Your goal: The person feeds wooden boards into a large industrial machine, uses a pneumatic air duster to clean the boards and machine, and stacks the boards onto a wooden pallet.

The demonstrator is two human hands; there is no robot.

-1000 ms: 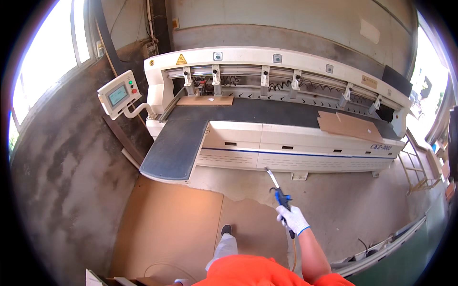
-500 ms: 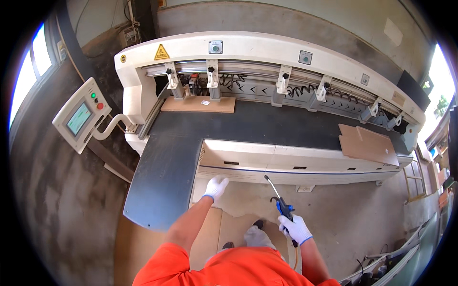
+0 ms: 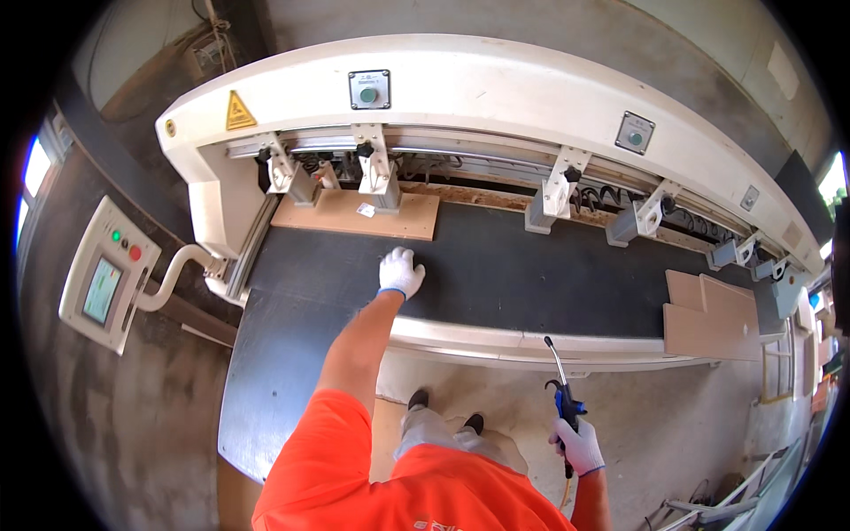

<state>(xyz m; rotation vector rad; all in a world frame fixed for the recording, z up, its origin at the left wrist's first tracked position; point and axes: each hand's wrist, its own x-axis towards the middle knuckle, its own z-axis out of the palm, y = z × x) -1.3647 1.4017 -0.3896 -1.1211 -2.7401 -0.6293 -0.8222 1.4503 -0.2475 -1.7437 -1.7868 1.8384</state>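
My left hand (image 3: 401, 273), in a white knit glove, reaches over the machine's black tabletop (image 3: 496, 274). Its fingers are loosely bent and apart, and nothing shows in them. Just beyond it lies a brown wooden panel (image 3: 341, 214) with a small white label on top, beneath two clamp posts (image 3: 379, 181) of the machine. My right hand (image 3: 580, 446), gloved as well, is wrapped round the handle of a blue and black air blow gun (image 3: 567, 405). The gun's thin metal nozzle points up toward the table's front edge, and an orange hose hangs below it.
The long white machine beam (image 3: 496, 80) spans the back, with several more clamp posts to the right. Brown board pieces (image 3: 713, 317) lie at the tabletop's right end, overhanging its front. A control panel (image 3: 108, 276) stands on a curved arm at the left.
I have moved closer to the machine. My left hand has gone forward from before the table to above it, near the wooden panel. The blow gun stays in my right hand, now farther right.
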